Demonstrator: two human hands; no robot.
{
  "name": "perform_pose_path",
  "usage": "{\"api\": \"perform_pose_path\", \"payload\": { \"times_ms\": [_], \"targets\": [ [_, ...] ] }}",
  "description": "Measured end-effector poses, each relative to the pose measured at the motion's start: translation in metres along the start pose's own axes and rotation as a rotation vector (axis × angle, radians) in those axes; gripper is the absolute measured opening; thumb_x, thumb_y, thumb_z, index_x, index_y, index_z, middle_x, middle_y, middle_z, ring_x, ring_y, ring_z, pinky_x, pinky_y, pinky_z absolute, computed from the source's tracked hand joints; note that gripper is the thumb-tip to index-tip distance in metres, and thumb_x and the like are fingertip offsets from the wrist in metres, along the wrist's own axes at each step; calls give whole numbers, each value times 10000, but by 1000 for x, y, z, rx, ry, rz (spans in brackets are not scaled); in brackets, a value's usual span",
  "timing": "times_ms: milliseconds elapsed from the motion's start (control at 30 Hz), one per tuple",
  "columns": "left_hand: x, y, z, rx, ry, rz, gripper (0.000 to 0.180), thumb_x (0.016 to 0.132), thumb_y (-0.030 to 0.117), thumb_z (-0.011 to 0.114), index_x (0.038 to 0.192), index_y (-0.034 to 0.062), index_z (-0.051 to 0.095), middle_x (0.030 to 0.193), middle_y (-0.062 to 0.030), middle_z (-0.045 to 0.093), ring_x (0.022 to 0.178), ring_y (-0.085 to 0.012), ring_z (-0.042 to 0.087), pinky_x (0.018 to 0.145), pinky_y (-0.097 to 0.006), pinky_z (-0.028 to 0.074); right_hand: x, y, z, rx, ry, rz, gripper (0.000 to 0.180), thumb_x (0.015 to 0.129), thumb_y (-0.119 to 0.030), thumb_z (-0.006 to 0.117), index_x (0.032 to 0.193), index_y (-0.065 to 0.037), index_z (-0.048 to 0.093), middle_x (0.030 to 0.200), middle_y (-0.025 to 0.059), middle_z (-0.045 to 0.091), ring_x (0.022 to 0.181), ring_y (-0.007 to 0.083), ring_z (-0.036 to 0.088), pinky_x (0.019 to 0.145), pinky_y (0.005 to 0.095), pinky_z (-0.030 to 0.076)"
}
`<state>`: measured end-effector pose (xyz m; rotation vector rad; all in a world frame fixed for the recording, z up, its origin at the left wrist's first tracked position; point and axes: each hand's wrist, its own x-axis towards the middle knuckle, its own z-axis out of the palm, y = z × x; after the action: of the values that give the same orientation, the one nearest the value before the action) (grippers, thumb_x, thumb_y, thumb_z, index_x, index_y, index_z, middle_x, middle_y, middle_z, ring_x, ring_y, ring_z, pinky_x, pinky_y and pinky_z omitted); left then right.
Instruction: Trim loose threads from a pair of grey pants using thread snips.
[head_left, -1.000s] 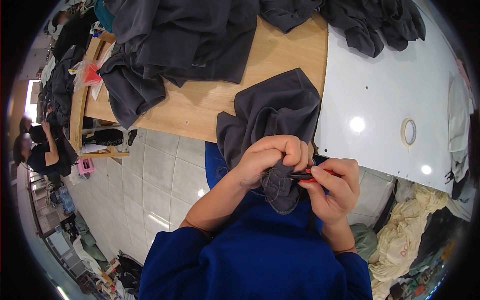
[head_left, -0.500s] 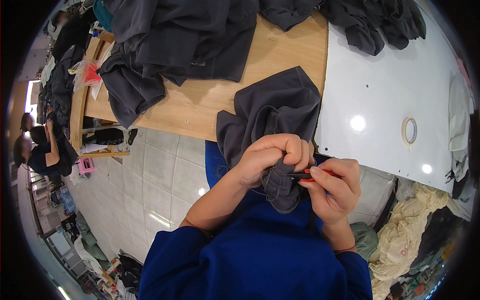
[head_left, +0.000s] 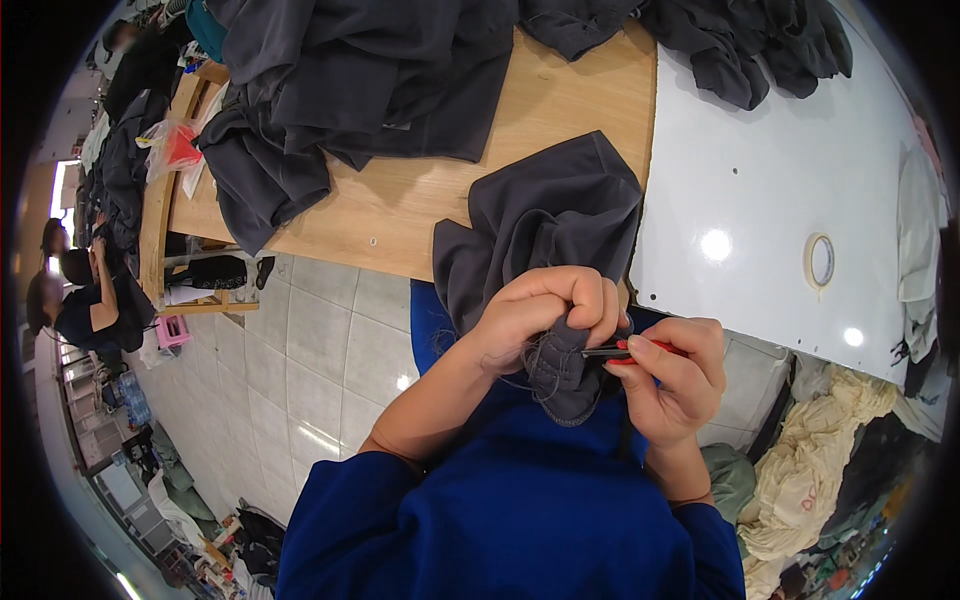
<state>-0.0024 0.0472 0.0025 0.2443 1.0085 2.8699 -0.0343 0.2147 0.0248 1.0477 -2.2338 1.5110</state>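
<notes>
A dark grey garment lies partly on the wooden table and hangs over its edge toward me. Bunched in my left hand is a gathered end of this cloth, its fingers closed round it. Loose dark threads trail from that end, and a stitched edge curves below the fist. My right hand grips small thread snips with red handles. Their dark blades point left and reach the bunched cloth beside my left fingers. Whether the blades touch a thread is too small to tell.
More dark grey garments are heaped on the wooden table. A roll of tape lies on the white tabletop at right. Cream cloth is piled below it. Other people sit at the far left.
The snips and my right hand have shifted slightly to the right, and more of the blades shows. My left hand keeps its hold on the cloth.
</notes>
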Motion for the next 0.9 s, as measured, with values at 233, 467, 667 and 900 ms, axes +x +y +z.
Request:
{"api": "perform_pose_path", "payload": {
  "times_ms": [233,467,667,900],
  "targets": [
    [0,0,0,-1,1,-1,99,711,5,373,661,72,427,693,-56,501,698,-166,435,806,-319,387,3,-1,1,-15,-15,-17,331,577,-140,811,885,-123,689,779,20,581,645,153,487,581,260,362],
    [0,-1,1,-15,14,-6,100,714,4,374,663,70,429,694,-53,494,699,-167,432,806,-317,383,3,0,2,-6,-12,-10,324,579,-145,809,879,-112,691,778,21,580,648,152,488,578,258,361],
    [1,1,1,1,12,-8,100,719,9,374,663,72,427,686,-48,489,698,-163,431,815,-317,380,2,1,2,-11,-16,0,312,575,-147,809,865,-116,699,783,16,577,651,150,479,567,251,359],
    [1,0,1,11,20,-17,98,721,12,375,663,73,424,682,-48,490,694,-163,431,818,-321,381,1,2,1,-18,-20,-3,306,567,-155,811,852,-122,704,785,9,576,654,142,472,567,250,355]
  ]
}}
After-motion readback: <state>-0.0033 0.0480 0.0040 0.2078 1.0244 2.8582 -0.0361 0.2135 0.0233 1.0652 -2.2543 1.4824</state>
